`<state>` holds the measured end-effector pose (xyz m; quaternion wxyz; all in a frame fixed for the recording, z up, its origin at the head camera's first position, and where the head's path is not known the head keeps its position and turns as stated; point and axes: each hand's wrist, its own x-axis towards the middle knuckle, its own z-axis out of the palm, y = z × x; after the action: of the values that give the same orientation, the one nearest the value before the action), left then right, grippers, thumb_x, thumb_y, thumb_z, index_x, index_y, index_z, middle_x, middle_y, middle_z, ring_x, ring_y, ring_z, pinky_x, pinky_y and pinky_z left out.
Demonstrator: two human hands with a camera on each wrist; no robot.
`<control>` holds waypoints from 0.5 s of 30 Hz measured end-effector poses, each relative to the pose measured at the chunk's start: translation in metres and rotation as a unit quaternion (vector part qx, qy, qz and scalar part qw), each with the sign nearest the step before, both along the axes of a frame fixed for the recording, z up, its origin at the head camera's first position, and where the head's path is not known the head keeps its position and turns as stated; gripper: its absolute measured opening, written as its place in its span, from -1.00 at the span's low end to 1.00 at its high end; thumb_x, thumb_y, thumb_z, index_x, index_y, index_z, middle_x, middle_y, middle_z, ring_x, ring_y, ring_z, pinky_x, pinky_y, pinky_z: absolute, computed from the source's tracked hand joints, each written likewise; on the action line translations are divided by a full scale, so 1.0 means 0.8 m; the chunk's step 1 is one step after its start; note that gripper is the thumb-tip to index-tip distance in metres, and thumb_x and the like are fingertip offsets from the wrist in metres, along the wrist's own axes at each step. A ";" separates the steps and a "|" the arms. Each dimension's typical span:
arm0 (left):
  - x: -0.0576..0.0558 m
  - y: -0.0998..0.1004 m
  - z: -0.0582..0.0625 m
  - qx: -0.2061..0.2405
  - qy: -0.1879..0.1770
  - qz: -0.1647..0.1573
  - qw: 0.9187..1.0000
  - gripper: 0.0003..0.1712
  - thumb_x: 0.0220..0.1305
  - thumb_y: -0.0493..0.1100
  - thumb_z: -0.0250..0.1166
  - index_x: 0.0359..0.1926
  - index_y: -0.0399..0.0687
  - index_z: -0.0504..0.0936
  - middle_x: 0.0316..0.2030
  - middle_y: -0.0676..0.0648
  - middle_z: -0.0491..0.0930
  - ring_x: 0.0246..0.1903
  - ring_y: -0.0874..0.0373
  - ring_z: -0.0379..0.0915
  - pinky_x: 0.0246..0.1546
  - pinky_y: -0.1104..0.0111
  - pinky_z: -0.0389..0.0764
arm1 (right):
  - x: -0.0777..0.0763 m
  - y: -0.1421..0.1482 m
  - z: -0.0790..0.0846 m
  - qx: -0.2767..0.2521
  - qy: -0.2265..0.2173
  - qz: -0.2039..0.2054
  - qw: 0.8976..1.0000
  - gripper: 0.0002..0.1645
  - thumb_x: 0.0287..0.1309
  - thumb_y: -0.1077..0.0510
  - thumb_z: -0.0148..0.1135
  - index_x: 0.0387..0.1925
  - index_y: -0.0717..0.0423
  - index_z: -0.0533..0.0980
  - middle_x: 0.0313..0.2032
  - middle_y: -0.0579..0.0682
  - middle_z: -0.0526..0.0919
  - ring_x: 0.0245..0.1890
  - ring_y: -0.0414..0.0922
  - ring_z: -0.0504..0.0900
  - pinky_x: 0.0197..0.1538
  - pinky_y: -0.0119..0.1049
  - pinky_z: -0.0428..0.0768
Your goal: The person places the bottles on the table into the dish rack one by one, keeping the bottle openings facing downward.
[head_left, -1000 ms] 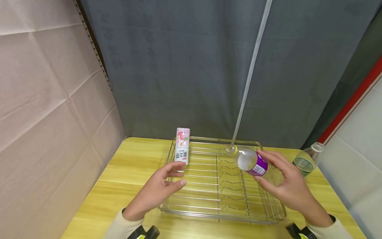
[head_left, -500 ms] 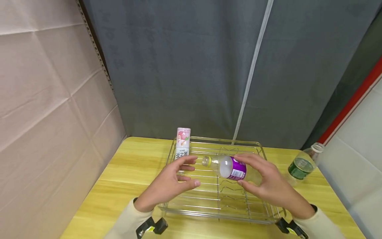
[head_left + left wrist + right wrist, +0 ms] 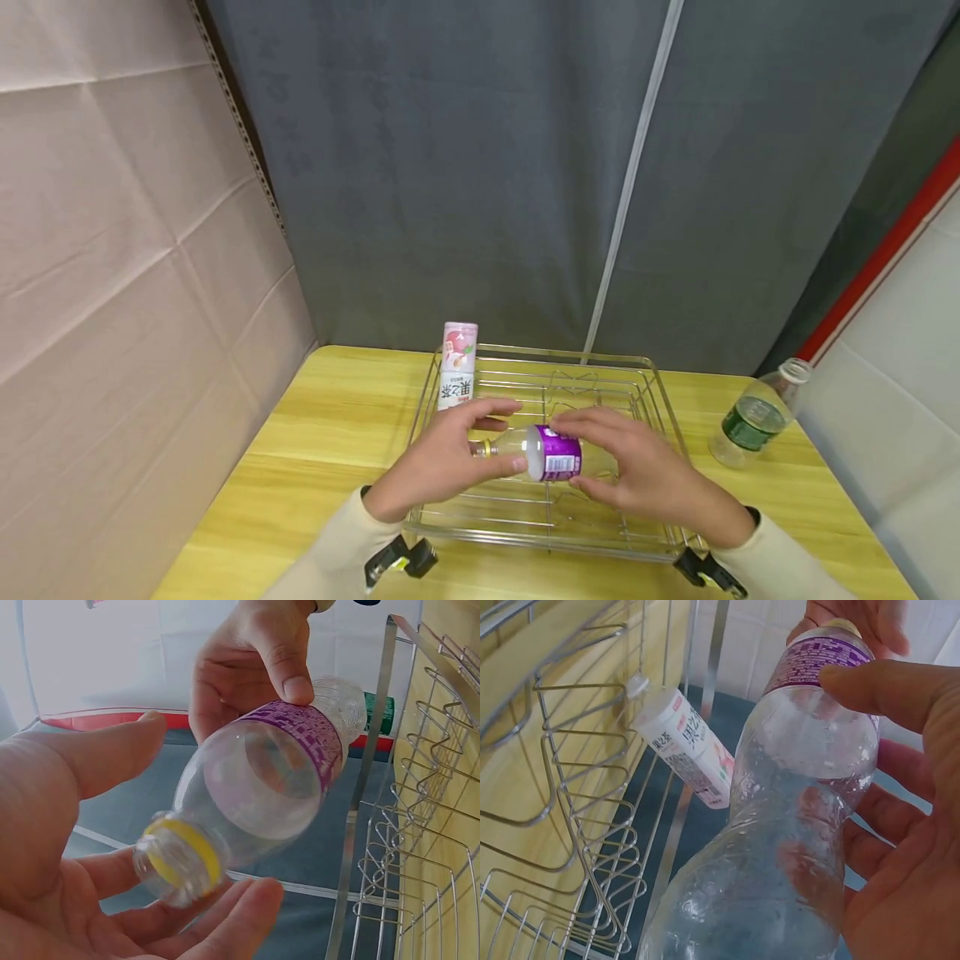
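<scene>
Head view: right grip (image 3: 633,469) pinches bottle (image 3: 559,455), fingers leftward.

So the see-through plastic bottle (image 3: 537,454) has a loud purple label (image 3: 307,735) with white print, plus a bright yellow ring (image 3: 184,851) round its neck. The fruit tea bottle (image 3: 459,354) goes pink at one end, white at the other, with peach art and dark characters. Other clear bottle (image 3: 757,417): green label. Silvery wire rack (image 3: 551,543), yellow wood-grain table (image 3: 315,433), dark grey-blue curtain (image 3: 450,208) with one pale stripe, cream sleeves (image 3: 341,537).
</scene>
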<state>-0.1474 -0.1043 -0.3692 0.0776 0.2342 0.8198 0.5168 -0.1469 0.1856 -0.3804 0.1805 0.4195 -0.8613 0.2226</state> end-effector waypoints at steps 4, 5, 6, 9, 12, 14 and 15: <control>-0.002 0.006 -0.003 -0.043 -0.009 -0.011 0.999 -0.28 0.21 0.20 0.57 0.36 0.21 0.61 0.33 0.05 0.63 0.20 0.00 0.64 0.03 0.21 0.75 | -0.001 -0.006 -0.005 0.009 0.015 0.021 1.000 -0.15 -0.17 0.09 0.76 0.26 -0.04 0.63 0.19 -0.16 0.71 0.16 -0.10 0.72 0.14 -0.05 0.77; -0.003 0.008 -0.004 -0.052 -0.011 -0.015 0.998 -0.28 0.21 0.21 0.56 0.36 0.20 0.62 0.32 0.04 0.64 0.18 0.02 0.66 0.02 0.23 0.75 | -0.001 -0.007 -0.005 0.011 0.019 0.025 0.999 -0.15 -0.17 0.08 0.76 0.25 -0.04 0.63 0.19 -0.16 0.71 0.16 -0.10 0.72 0.14 -0.05 0.77; -0.004 0.009 -0.004 -0.059 -0.013 -0.019 0.998 -0.28 0.21 0.21 0.56 0.35 0.19 0.63 0.31 0.04 0.65 0.16 0.04 0.67 0.01 0.25 0.75 | 0.000 -0.008 -0.006 0.011 0.018 0.028 0.999 -0.16 -0.16 0.08 0.75 0.25 -0.04 0.63 0.19 -0.15 0.71 0.16 -0.11 0.72 0.14 -0.06 0.77; -0.005 0.013 -0.007 -0.064 -0.017 -0.033 0.997 -0.30 0.21 0.17 0.57 0.34 0.15 0.65 0.27 0.04 0.68 0.11 0.08 0.70 -0.03 0.34 0.76 | 0.001 -0.010 -0.007 0.015 0.011 0.030 0.999 -0.18 -0.15 0.08 0.75 0.24 -0.04 0.64 0.20 -0.16 0.71 0.16 -0.12 0.71 0.15 -0.07 0.77; -0.007 0.015 -0.008 -0.060 -0.016 -0.044 0.997 -0.34 0.21 0.13 0.59 0.30 0.14 0.67 0.22 0.03 0.71 0.06 0.12 0.72 -0.03 0.38 0.75 | 0.002 -0.011 -0.007 0.018 0.001 0.023 1.000 -0.18 -0.14 0.08 0.75 0.24 -0.06 0.64 0.21 -0.18 0.70 0.18 -0.12 0.71 0.16 -0.07 0.77; -0.007 0.016 -0.008 -0.059 -0.016 -0.048 0.997 -0.36 0.20 0.11 0.59 0.29 0.14 0.68 0.19 0.03 0.72 0.04 0.14 0.73 -0.03 0.40 0.74 | 0.003 -0.011 -0.007 0.019 -0.003 0.020 1.000 -0.19 -0.14 0.08 0.75 0.24 -0.07 0.64 0.22 -0.19 0.69 0.19 -0.13 0.70 0.17 -0.08 0.76; -0.007 0.016 -0.008 -0.060 -0.016 -0.048 0.997 -0.37 0.20 0.10 0.59 0.28 0.14 0.69 0.19 0.02 0.73 0.04 0.14 0.73 -0.03 0.40 0.74 | 0.003 -0.011 -0.007 0.018 -0.003 0.019 1.000 -0.19 -0.14 0.08 0.75 0.24 -0.07 0.64 0.22 -0.19 0.69 0.19 -0.12 0.70 0.17 -0.08 0.76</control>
<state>-0.1533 -0.0913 -0.3756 0.1294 0.2602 0.8355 0.4663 -0.1444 0.1770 -0.3859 0.1655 0.4386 -0.8576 0.2115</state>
